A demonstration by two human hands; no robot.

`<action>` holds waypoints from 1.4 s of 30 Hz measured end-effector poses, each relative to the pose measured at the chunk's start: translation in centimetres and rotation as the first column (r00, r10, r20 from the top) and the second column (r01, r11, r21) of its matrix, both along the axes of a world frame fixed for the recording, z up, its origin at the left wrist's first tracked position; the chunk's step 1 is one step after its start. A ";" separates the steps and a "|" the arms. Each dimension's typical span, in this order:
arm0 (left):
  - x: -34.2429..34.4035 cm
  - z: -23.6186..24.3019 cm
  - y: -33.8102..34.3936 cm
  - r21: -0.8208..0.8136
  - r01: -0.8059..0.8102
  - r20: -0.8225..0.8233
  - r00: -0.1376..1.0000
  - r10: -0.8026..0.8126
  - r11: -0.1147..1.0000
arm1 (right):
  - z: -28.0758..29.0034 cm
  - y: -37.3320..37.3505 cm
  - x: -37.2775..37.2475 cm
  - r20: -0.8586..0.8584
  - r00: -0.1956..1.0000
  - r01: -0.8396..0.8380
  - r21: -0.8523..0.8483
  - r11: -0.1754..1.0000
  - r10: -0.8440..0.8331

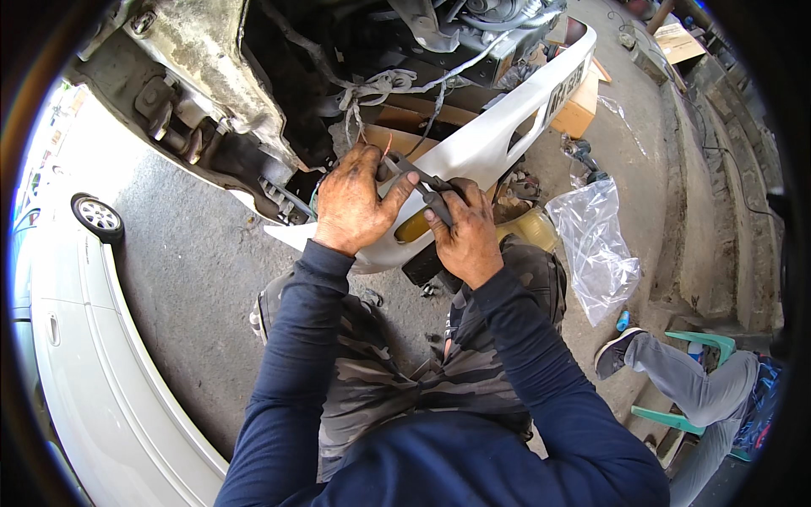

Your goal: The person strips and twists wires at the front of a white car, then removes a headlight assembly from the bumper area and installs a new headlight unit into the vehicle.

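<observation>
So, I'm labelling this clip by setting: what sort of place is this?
Probably an outdoor car repair spot: loose wires hang from a vehicle's exposed front end, a white bumper sits before it, seemingly detached, and a white car stands at left.

White bumper (pixel 467 152) and wires (pixel 390 83) crowd the way ahead — pavement (pixel 198 279) lies open leftward.

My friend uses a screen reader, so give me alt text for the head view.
A person's right hand grips what looks like a dark tool, the left hand close beside it, over a white car bumper near exposed wiring. A white car stands at left; a clear plastic bag and a seated person's legs are at right.
</observation>
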State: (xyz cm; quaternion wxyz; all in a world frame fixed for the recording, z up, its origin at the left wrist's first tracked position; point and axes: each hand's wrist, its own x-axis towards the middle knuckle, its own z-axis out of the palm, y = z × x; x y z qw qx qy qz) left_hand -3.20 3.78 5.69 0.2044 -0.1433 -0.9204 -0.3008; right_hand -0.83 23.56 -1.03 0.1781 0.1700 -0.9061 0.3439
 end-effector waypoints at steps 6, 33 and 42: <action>0.0 0.3 -0.5 -0.086 0.021 0.002 1.000 -0.020 0.996 | -0.1 0.2 -0.1 -0.149 0.989 0.000 0.065 0.998 0.009; -0.3 -0.5 0.2 0.133 -0.015 -0.186 0.982 0.040 0.991 | -0.3 -1.0 -0.2 -0.104 0.994 0.004 -0.124 0.992 -0.017; -0.6 -0.9 1.0 0.175 -0.148 -0.264 0.945 0.191 0.973 | 0.0 -2.5 0.4 0.008 0.997 0.077 -0.208 0.975 -0.076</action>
